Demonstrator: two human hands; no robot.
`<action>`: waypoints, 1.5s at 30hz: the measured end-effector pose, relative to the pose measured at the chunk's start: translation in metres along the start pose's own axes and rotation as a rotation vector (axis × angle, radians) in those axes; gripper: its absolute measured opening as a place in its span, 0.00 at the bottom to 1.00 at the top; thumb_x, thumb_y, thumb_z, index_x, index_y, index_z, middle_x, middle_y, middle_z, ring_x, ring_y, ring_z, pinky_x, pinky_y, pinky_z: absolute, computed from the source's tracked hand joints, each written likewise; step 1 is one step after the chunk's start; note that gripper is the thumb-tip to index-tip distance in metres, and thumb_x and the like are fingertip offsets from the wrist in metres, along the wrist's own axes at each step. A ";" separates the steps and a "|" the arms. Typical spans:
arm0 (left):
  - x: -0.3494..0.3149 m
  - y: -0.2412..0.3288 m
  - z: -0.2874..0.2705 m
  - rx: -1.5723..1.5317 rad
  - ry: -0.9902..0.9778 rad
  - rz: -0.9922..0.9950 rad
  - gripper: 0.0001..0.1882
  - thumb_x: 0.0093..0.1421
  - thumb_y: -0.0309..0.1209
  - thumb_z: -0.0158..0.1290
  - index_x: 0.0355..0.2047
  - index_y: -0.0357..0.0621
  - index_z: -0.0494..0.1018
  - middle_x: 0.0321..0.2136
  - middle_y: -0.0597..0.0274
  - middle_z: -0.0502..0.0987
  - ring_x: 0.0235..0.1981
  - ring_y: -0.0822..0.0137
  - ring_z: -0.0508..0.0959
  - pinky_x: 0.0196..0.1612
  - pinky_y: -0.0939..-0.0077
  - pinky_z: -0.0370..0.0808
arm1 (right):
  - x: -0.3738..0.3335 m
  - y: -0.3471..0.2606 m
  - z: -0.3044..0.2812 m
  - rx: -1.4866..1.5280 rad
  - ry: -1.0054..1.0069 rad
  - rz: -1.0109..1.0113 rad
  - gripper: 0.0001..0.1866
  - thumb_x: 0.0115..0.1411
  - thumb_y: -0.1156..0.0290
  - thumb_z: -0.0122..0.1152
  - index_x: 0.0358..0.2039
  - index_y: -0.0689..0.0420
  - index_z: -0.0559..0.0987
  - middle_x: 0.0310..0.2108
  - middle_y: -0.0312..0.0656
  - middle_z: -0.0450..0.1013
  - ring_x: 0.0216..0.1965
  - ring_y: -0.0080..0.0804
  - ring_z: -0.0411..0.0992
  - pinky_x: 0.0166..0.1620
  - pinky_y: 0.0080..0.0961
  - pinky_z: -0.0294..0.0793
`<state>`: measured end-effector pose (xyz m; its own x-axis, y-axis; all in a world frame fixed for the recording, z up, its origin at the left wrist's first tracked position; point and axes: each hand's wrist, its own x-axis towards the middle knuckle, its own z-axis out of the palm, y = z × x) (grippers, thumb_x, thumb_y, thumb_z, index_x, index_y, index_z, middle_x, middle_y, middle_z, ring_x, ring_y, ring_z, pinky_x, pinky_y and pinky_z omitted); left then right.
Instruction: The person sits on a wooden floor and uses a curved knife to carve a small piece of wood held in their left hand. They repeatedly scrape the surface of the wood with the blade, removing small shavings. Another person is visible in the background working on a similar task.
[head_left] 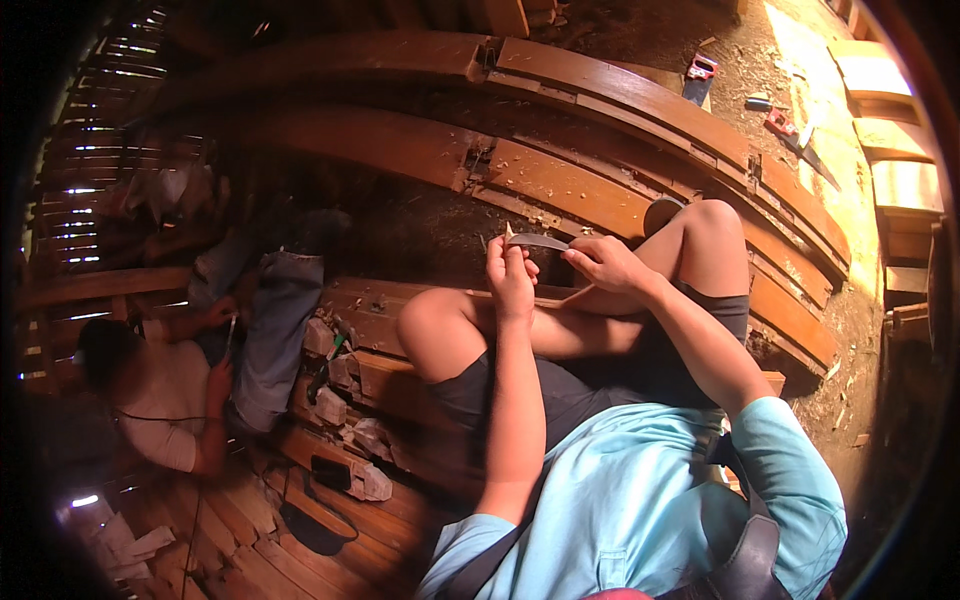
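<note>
My left hand (512, 280) is raised above my crossed legs, its fingers closed round a small pale piece of wood (509, 233) whose pointed tip sticks up. My right hand (605, 262) grips a knife (540, 241), the handle hidden in the fist. The thin, slightly curved grey blade reaches left and meets the wood by my left fingertips. Whether the edge is cutting into it cannot be made out.
Long brown wooden beams (570, 190) with notches and shavings run across in front of me. Red-handled saws (700, 72) lie at the far right. Left of me sits another person (170, 400) holding something thin. Wood blocks (330, 405) and a phone (331, 472) lie between us.
</note>
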<state>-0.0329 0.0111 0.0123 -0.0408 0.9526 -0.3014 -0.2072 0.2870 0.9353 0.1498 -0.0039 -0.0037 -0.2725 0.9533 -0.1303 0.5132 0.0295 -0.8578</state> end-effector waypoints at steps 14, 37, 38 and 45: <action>0.001 -0.013 -0.003 0.574 0.043 0.207 0.11 0.67 0.33 0.40 0.31 0.42 0.68 0.15 0.68 0.66 0.16 0.77 0.67 0.19 0.78 0.66 | 0.002 -0.003 0.012 -0.129 0.145 0.204 0.19 0.64 0.56 0.46 0.31 0.61 0.76 0.27 0.58 0.73 0.34 0.58 0.72 0.38 0.47 0.70; 0.000 0.007 -0.006 -0.741 -0.171 -0.350 0.10 0.59 0.35 0.45 0.22 0.49 0.62 0.13 0.71 0.59 0.16 0.75 0.61 0.19 0.80 0.62 | 0.009 -0.002 0.009 -0.049 0.088 0.064 0.21 0.64 0.55 0.47 0.29 0.62 0.74 0.21 0.57 0.70 0.25 0.57 0.69 0.32 0.43 0.69; 0.000 0.006 -0.007 -0.730 -0.148 -0.346 0.10 0.59 0.35 0.45 0.21 0.49 0.62 0.13 0.72 0.58 0.16 0.75 0.61 0.19 0.81 0.61 | 0.009 -0.004 0.011 -0.088 0.103 0.086 0.21 0.64 0.55 0.47 0.30 0.62 0.74 0.22 0.57 0.71 0.25 0.58 0.68 0.32 0.42 0.70; -0.015 0.006 0.005 -0.679 -0.250 -0.376 0.11 0.59 0.35 0.47 0.20 0.49 0.63 0.13 0.72 0.61 0.16 0.74 0.64 0.20 0.79 0.64 | 0.033 0.033 -0.005 0.449 0.423 0.621 0.24 0.66 0.49 0.41 0.38 0.59 0.75 0.17 0.37 0.67 0.18 0.23 0.67 0.18 0.25 0.66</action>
<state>-0.0290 -0.0004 0.0236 0.3520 0.8224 -0.4470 -0.7144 0.5446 0.4393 0.1617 0.0297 -0.0341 0.3204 0.7916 -0.5203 0.0749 -0.5687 -0.8192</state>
